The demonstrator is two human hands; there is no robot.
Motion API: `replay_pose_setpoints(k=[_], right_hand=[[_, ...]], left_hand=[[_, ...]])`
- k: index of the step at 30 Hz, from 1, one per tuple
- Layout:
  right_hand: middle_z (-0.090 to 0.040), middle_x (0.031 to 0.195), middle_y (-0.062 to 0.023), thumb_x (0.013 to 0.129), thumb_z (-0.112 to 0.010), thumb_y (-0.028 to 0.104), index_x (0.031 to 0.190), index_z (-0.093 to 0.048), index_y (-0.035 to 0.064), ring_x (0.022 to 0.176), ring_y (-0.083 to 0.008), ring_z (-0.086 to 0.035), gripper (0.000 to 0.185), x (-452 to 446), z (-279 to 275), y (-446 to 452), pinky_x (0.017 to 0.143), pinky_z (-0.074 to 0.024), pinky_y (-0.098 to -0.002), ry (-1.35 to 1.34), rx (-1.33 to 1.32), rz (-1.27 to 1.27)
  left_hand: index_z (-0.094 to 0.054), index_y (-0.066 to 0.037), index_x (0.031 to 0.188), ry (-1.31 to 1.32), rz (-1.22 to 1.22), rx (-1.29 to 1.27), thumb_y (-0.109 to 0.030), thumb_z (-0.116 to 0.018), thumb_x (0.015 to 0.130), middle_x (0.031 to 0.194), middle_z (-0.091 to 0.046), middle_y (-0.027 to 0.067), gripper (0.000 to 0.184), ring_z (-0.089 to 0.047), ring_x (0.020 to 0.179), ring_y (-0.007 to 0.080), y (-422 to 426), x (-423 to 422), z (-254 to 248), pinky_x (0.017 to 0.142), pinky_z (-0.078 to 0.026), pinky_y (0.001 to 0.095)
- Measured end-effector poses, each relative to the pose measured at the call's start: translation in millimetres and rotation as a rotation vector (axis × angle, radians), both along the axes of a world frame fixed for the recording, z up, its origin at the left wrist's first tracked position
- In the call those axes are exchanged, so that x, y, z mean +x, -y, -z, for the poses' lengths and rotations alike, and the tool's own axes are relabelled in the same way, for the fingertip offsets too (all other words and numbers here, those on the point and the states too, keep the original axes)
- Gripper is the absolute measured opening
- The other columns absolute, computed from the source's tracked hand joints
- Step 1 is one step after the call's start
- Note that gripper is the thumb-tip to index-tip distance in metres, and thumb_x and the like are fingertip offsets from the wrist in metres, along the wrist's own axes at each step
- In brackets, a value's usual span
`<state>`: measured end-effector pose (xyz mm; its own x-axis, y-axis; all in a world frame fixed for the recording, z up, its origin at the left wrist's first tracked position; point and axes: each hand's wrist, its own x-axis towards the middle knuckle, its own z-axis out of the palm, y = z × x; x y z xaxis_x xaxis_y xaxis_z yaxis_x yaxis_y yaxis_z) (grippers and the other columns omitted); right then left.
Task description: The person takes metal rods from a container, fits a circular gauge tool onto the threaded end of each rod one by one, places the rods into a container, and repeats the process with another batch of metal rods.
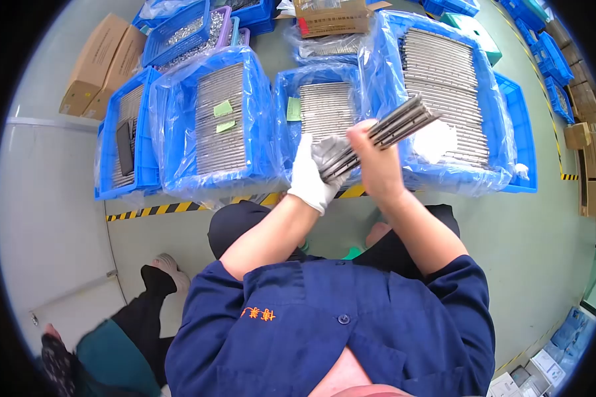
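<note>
A bundle of long metal rods (404, 124) is held at a slant above the gap between two blue crates. My left hand (314, 175), in a white glove, is closed round the bundle's lower left end. Bare, my right hand (377, 159) grips the rods near their middle. Behind my hands, a small blue crate (281, 92) holds rows of rods (326, 102) and a green paper slip (293, 109). The larger crate (500, 126) on the right, lined with clear plastic, contains more rods (440, 66) and a white item (436, 141).
Further left stand a lined crate (261, 112) of rods with green slips and a crate (149, 142) with a dark block (124, 147). Cardboard boxes (94, 63) are at the back left. Another person (122, 344) is at the lower left. Yellow-black tape (159, 210) crosses the floor.
</note>
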<state>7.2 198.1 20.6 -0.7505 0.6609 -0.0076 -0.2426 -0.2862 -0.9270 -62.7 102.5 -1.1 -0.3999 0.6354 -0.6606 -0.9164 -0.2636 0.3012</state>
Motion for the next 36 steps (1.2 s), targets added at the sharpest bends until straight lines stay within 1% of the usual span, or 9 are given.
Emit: replay_pose_setpoints(k=[9, 13, 15, 17, 20, 24, 27, 32, 36], right_hand=[[-0.051, 0.074, 0.0024, 0.083, -0.064, 0.018, 0.085, -0.056, 0.007, 0.07, -0.0071, -0.049, 0.014, -1, -6, -17, 0.063, -0.0411, -0.0227, 0.207, -0.126, -0.559], [-0.051, 0.081, 0.0013, 0.088, -0.057, 0.025, 0.095, -0.056, 0.0077, 0.069, -0.0071, -0.047, 0.018, -9, 1, -14, 0.059, -0.0399, -0.0227, 0.488, 0.024, -0.419], [-0.05, 0.082, 0.0001, 0.09, -0.053, 0.025, 0.11, -0.051, 0.0069, 0.068, -0.0098, -0.046, 0.028, -4, 30, -38, 0.059, -0.0403, -0.0238, 0.012, -0.665, -0.44], [-0.051, 0.089, -0.0032, 0.086, -0.054, 0.016, 0.124, -0.043, 0.0052, 0.066, -0.0127, -0.045, 0.04, -9, 0, -36, 0.06, -0.042, -0.0239, 0.241, -0.722, -0.233], [-0.052, 0.093, -0.0052, 0.082, -0.046, 0.002, 0.123, -0.043, 0.0039, 0.072, -0.0153, -0.047, 0.041, -14, 29, -33, 0.062, -0.0439, -0.0259, 0.454, -0.387, -0.301], [-0.06, 0.109, -0.0087, 0.066, -0.048, -0.01, 0.097, -0.063, 0.0041, 0.104, -0.0278, -0.053, 0.037, -17, 34, -8, 0.087, -0.0453, -0.036, 0.419, 1.072, -0.583], [-0.059, 0.113, -0.0099, 0.069, -0.052, -0.005, 0.101, -0.063, 0.0076, 0.108, -0.0286, -0.053, 0.036, -11, 25, -13, 0.091, -0.0436, -0.0375, 0.361, 1.523, -0.652], [-0.064, 0.096, -0.01, 0.087, -0.045, -0.002, 0.111, -0.058, 0.0034, 0.07, -0.0182, -0.061, 0.028, -11, 2, -43, 0.068, -0.0497, -0.0293, 0.551, 0.837, -0.266], [-0.055, 0.116, -0.0152, 0.093, -0.045, 0.011, 0.125, -0.045, -0.0014, 0.1, -0.0239, -0.059, 0.035, -11, -17, -64, 0.085, -0.0479, -0.0353, -0.005, -0.134, -0.14]], left_hand=[[-0.05, -0.005, 0.107, -0.344, 0.877, 0.398, -0.039, -0.053, 0.088, 0.072, -0.053, 0.0048, 0.039, -0.052, 0.061, 0.0159, 27, -3, -14, 0.054, -0.041, 0.0275], [-0.052, -0.004, 0.095, -0.607, 0.827, -0.013, -0.025, -0.054, 0.087, 0.058, -0.044, -0.0012, 0.022, -0.042, 0.048, 0.0093, 28, -7, -20, 0.046, -0.032, 0.0233], [-0.051, -0.008, 0.074, -0.73, 0.705, -0.103, -0.028, -0.054, 0.088, 0.056, -0.044, -0.0023, 0.024, -0.04, 0.047, 0.0073, 35, -24, -31, 0.045, -0.033, 0.0241], [-0.056, -0.006, 0.08, -0.981, 0.655, -0.241, -0.03, -0.054, 0.087, 0.059, -0.049, -0.0006, 0.025, -0.045, 0.051, 0.0081, 42, -42, -33, 0.048, -0.036, 0.0249], [-0.061, -0.004, 0.088, -0.966, 0.607, -0.251, -0.03, -0.055, 0.086, 0.063, -0.055, 0.0011, 0.026, -0.048, 0.055, 0.0085, 49, -57, -32, 0.051, -0.039, 0.0251], [-0.061, -0.005, 0.086, -0.953, 0.594, -0.252, -0.024, -0.055, 0.086, 0.062, -0.05, -0.0031, 0.02, -0.043, 0.054, 0.0053, 58, -60, -44, 0.048, -0.032, 0.0217], [-0.064, -0.003, 0.091, -0.825, 0.526, -0.228, -0.019, -0.058, 0.084, 0.062, -0.051, -0.0034, 0.019, -0.041, 0.052, 0.0047, 64, -61, -24, 0.047, -0.031, 0.0215], [-0.063, -0.002, 0.083, -0.8, 0.571, -0.227, -0.022, -0.059, 0.083, 0.052, -0.042, -0.0036, 0.02, -0.036, 0.046, 0.0049, 64, -58, -37, 0.044, -0.027, 0.0226], [-0.062, -0.003, 0.082, -0.775, 0.554, -0.212, -0.022, -0.06, 0.082, 0.055, -0.047, -0.0022, 0.02, -0.037, 0.046, 0.0046, 59, -52, -37, 0.044, -0.028, 0.0219]])
